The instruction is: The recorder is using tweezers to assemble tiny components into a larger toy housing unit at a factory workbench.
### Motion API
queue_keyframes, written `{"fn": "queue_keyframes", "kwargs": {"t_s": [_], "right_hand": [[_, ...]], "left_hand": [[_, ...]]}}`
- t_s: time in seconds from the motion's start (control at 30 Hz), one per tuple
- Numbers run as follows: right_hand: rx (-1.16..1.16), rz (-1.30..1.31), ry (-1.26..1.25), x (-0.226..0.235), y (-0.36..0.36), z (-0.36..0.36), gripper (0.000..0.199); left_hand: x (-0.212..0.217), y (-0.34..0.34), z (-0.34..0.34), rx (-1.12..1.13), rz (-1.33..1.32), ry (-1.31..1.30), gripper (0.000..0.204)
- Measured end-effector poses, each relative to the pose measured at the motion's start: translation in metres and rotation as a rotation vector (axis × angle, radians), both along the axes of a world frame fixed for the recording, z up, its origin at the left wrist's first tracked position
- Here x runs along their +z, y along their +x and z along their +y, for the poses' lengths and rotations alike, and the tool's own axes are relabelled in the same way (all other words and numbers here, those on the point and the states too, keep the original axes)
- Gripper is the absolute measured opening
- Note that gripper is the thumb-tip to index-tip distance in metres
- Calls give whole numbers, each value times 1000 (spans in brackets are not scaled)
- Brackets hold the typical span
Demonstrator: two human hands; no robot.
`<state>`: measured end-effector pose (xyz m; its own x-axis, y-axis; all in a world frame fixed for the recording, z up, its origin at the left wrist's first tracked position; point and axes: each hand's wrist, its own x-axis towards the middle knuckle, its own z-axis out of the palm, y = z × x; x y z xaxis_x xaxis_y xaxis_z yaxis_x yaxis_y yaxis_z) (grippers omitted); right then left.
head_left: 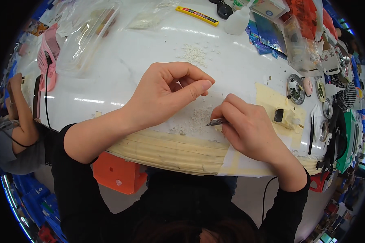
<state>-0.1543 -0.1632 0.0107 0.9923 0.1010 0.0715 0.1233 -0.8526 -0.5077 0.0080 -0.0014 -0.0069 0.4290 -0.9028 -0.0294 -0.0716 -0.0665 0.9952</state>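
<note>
1. Cream-coloured taped table edge: runs on the person's side of the low pile of loose white grains, the landmark here. Strokes away from this edge would probably lose fewer grains.
2. Right hand: at the pile's right side, fingers closed around a slim silver metal tool, its dark tip at the pile's right edge. A light grip with the tip low should give the finest control.
3. Left hand: above and beyond the pile, thumb and forefinger brought narrowly together; whether they pinch something tiny I cannot tell. Keeping it raised should leave the tip in sight.
4. Small black block: right of the pile, beyond the right hand; a wide rightward sweep could knock it.
5. Round silver metal dish: farther right of the pile, with dark bits inside.
6. Second scatter of white grains: beyond the pile, past the left hand, which stands between them.
7. White squeeze bottle: farthest beyond the pile, rightward.
</note>
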Motion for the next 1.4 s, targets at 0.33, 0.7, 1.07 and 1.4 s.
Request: {"fn": "queue_keyframes", "kwargs": {"t_s": [0.33, 0.7, 1.07, 1.4], "right_hand": [[-104, -188, 401, 5, 3, -3, 25], [-76, -356, 271, 5, 5, -1, 36], [-129, -362, 288, 8, 4, -2, 42], [-48, -521, 59, -5, 6, -4, 46]], "left_hand": [[8, -9, 0, -233, 458, 77, 16], [10, -8, 1, -216, 449, 65, 13], [8, -7, 0, -143, 466, 6, 13], [4, -9, 2, -177, 325, 17, 8]]}}
